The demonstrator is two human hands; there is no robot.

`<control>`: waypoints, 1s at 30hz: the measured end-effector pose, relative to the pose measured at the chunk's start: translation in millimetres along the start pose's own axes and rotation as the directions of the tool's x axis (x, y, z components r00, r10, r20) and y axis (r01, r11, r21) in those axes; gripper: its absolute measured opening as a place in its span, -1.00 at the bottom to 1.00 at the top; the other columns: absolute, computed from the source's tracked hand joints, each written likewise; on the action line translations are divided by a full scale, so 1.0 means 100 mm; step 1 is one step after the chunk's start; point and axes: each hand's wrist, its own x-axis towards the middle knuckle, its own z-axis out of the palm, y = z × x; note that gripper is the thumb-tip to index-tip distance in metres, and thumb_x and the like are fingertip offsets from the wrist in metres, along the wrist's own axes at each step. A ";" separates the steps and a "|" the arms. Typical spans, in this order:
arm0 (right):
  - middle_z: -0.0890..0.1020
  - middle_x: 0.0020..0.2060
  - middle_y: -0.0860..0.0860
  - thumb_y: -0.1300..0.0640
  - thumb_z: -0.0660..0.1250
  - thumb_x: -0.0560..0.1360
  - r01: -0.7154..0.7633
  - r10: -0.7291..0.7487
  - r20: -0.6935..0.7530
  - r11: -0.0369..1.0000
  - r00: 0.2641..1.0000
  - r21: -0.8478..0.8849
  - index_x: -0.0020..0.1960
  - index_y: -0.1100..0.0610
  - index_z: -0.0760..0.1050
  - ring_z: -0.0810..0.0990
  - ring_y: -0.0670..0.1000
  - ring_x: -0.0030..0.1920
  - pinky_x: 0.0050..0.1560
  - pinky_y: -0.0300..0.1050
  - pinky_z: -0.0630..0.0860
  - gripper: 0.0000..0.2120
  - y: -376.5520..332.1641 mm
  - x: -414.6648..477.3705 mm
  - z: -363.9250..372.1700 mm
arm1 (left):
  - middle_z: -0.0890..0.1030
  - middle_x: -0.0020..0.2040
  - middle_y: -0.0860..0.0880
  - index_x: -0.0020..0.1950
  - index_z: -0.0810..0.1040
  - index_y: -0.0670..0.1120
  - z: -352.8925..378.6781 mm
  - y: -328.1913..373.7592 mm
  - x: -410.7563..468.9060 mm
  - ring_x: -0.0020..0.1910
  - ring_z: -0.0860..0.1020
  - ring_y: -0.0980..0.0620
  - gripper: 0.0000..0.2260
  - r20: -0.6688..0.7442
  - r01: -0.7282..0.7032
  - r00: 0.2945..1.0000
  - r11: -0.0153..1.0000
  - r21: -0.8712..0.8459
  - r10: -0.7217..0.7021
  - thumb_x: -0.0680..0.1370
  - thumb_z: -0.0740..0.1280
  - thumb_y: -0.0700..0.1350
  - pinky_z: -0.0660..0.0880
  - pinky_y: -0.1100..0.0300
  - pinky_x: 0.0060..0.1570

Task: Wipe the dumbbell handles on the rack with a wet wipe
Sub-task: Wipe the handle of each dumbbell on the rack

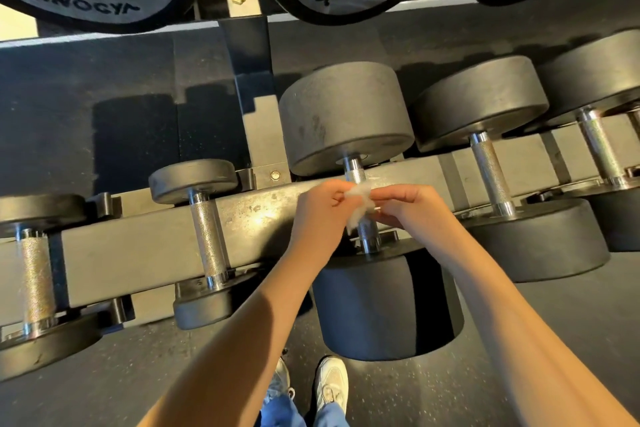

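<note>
While both hands are hovering over the lower tier of the rack (pixel 263 213), the left hand (pixel 320 210) and right hand (pixel 414 208) are each pinching the crumpled white wet wipe (pixel 358 197) with curled fingers. The wipe is lying across the knurled handle (pixel 355 174) of the large dumbbell (pixel 346 114), mid-length, between its two black heads. A smaller dumbbell (pixel 207 239) is resting just to the left and another large one (pixel 481 99) to the right. White shoes (pixel 332 381) are standing on the dark floor (pixel 485 374).

Bare forearms (pixel 239 333) reach in from below; at 6 o'clock, blue jeans (pixel 281 412) fall over white lace-up sneakers (pixel 331 386).
</note>
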 end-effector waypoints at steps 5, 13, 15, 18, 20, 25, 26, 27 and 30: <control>0.61 0.09 -0.04 0.14 0.27 0.56 0.052 -0.142 -0.215 0.925 0.966 -0.378 0.26 0.07 0.53 0.55 -0.07 0.10 0.15 -0.18 0.44 -0.72 0.20 -0.19 -0.03 | 0.51 -0.29 0.16 -0.06 0.60 -0.04 0.08 -0.05 0.21 -0.31 0.45 0.27 -0.90 -0.270 0.099 0.955 0.989 -0.106 -0.124 0.52 0.32 -0.19 0.35 0.49 -0.32; 0.61 0.11 -0.03 0.02 0.20 0.58 0.044 -0.231 -0.357 0.885 0.905 -0.463 0.22 0.06 0.55 0.53 -0.07 0.10 0.08 -0.14 0.42 -0.72 0.30 -0.29 0.10 | 0.52 -0.37 -0.01 -0.26 0.56 -0.14 0.19 -0.20 0.15 -0.37 0.43 0.14 -0.78 -0.105 0.142 0.986 0.986 0.090 -0.133 0.56 0.32 -0.10 0.34 0.30 -0.30; 0.62 0.08 -0.03 0.02 0.19 0.58 0.046 -0.240 -0.357 0.879 0.903 -0.474 0.18 0.08 0.57 0.53 -0.07 0.06 0.05 -0.13 0.42 -0.72 0.30 -0.30 0.10 | 0.53 -0.36 0.06 -0.26 0.56 -0.09 0.18 -0.22 0.10 -0.37 0.43 0.23 -0.79 -0.071 0.139 0.989 0.984 0.115 -0.132 0.56 0.32 -0.07 0.33 0.44 -0.31; 0.63 0.02 -0.05 0.05 0.18 0.59 0.064 -0.258 -0.347 0.873 0.901 -0.483 0.13 0.09 0.59 0.48 -0.13 -0.05 -0.06 -0.23 0.37 -0.74 0.28 -0.33 0.10 | 0.55 -0.31 -0.15 -0.25 0.57 -0.27 0.22 -0.19 0.22 -0.36 0.39 0.11 -0.78 -0.185 0.118 0.976 0.993 0.025 -0.111 0.53 0.32 -0.15 0.28 0.34 -0.33; 0.59 -0.07 -0.08 0.06 0.18 0.59 0.064 -0.258 -0.339 0.869 0.905 -0.490 0.11 0.10 0.60 0.44 -0.16 -0.11 -0.17 -0.37 0.32 -0.75 0.28 -0.34 0.10 | 0.52 -0.31 -0.16 -0.21 0.57 -0.31 0.21 -0.13 0.33 -0.34 0.37 0.09 -0.80 -0.260 0.110 0.958 0.992 -0.061 -0.123 0.52 0.31 -0.19 0.26 0.34 -0.36; 0.54 -0.13 -0.11 0.04 0.18 0.60 0.073 -0.272 -0.337 0.862 0.901 -0.501 0.08 0.12 0.61 0.39 -0.19 -0.17 -0.20 -0.29 0.28 -0.73 0.30 -0.34 0.10 | 0.50 -0.36 -0.02 -0.31 0.52 -0.13 0.22 -0.19 0.22 -0.38 0.39 0.13 -0.74 -0.109 0.142 0.984 0.990 0.011 -0.140 0.57 0.29 -0.13 0.31 0.39 -0.35; 0.58 -0.10 -0.09 0.04 0.18 0.59 0.076 -0.273 -0.339 0.866 0.900 -0.494 0.07 0.12 0.61 0.40 -0.18 -0.16 -0.15 -0.24 0.28 -0.73 0.30 -0.34 0.10 | 0.51 -0.34 0.01 -0.30 0.50 -0.06 0.21 -0.20 0.15 -0.37 0.41 0.16 -0.75 -0.050 0.154 0.987 0.988 0.027 -0.153 0.58 0.29 -0.10 0.35 0.43 -0.34; 0.61 -0.08 -0.06 0.04 0.18 0.59 0.081 -0.274 -0.340 0.870 0.900 -0.487 0.06 0.12 0.62 0.41 -0.17 -0.15 -0.13 -0.22 0.29 -0.74 0.30 -0.34 0.10 | 0.52 -0.31 0.03 -0.28 0.49 -0.02 0.21 -0.20 0.09 -0.35 0.43 0.19 -0.77 -0.008 0.172 0.985 0.985 0.027 -0.172 0.58 0.30 -0.09 0.36 0.46 -0.32; 0.63 -0.07 -0.04 0.05 0.19 0.59 0.085 -0.274 -0.344 0.875 0.898 -0.477 0.04 0.11 0.62 0.42 -0.16 -0.16 -0.13 -0.22 0.28 -0.75 0.30 -0.34 0.10 | 0.51 -0.29 -0.02 -0.31 0.47 -0.01 0.19 -0.18 0.11 -0.33 0.42 0.18 -0.78 -0.047 0.161 0.986 0.987 -0.001 -0.161 0.55 0.34 -0.11 0.38 0.40 -0.27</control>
